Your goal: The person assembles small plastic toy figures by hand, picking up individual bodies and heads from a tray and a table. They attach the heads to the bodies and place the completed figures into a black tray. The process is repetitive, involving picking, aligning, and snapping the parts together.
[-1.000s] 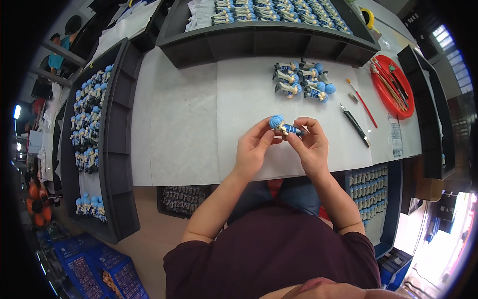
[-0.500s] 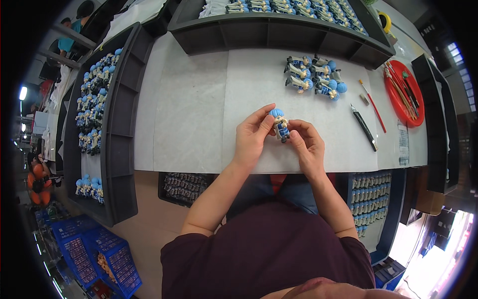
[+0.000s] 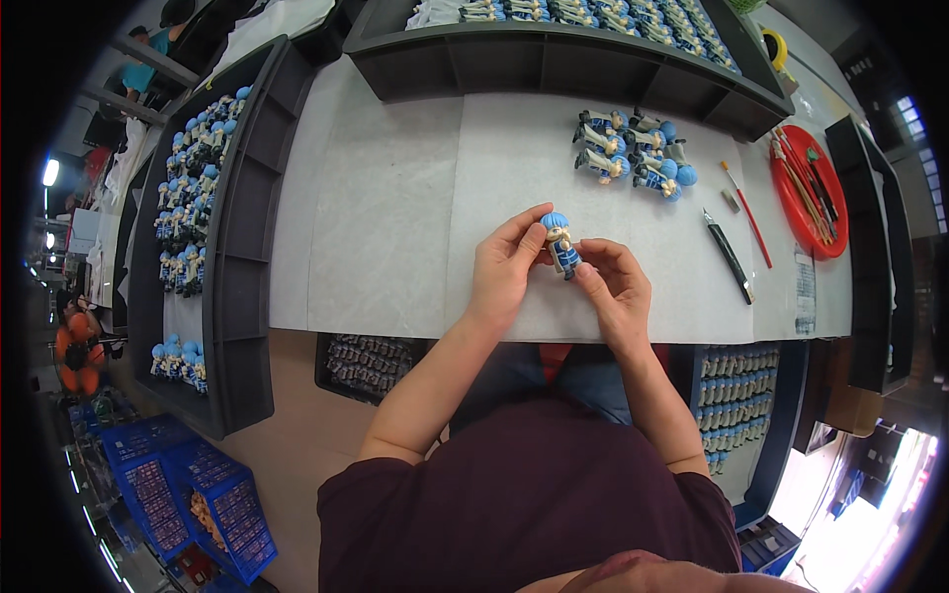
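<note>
In front of the grey tray [image 3: 563, 64], the left hand [image 3: 504, 269] grips the figurine [image 3: 561, 245] (likely light, stiff, chippable), best held mid-body; whether the right hand [image 3: 621, 289] has any grip, I can't tell.

The blue-haired figurine [image 3: 561, 245] (blue outfit, dark feet) tilts slightly, face showing, between left grip [image 3: 502, 273] and right grip [image 3: 617, 289].

Left of my left hand [image 3: 504, 265], the pale paper-covered tabletop [image 3: 381, 217] leaves me a broad open lane, ending at the high wall of a dark grey plastic crate [image 3: 247, 217]. A second, long dark grey plastic crate [image 3: 554, 64] bars the far side. Ahead of my right hand [image 3: 617, 289], a cluster of blue-haired painted figurines [image 3: 647, 158] blocks me; rightward, a slim black pen-shaped tool [image 3: 730, 259] lies across my path.
</note>
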{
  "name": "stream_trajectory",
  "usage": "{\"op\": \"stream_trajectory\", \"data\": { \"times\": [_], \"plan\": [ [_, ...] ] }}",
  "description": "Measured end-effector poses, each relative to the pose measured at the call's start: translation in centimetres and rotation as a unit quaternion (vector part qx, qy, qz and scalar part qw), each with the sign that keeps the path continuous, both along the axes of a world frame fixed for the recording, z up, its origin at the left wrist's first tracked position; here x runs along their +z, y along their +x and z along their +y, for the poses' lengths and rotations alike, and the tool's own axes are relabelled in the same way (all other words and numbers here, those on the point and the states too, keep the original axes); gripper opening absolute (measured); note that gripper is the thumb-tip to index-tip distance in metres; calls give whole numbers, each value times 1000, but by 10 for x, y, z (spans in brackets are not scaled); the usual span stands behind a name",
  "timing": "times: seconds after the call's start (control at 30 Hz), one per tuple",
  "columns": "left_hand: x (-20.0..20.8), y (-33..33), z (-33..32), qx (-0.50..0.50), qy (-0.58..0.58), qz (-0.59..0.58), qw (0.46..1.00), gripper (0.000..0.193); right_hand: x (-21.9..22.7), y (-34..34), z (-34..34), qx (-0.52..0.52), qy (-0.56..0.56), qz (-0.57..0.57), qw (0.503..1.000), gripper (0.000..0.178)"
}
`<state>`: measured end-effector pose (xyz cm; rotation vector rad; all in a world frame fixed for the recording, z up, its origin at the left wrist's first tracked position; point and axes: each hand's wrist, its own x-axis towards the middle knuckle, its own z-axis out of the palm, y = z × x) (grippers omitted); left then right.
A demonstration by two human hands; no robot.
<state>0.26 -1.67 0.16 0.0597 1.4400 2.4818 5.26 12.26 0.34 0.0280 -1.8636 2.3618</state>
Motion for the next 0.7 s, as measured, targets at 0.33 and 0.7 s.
{"op": "stream_trajectory", "data": {
  "times": [0.33,0.7],
  "plan": [
    [3,0,3,9,14,-12,1000,32,-3,1,-1,-29,25,0,999,40],
    [-1,1,0,28,-30,12,999,34,-7,0,0,-53,33,1,998,39]
  ]
}}
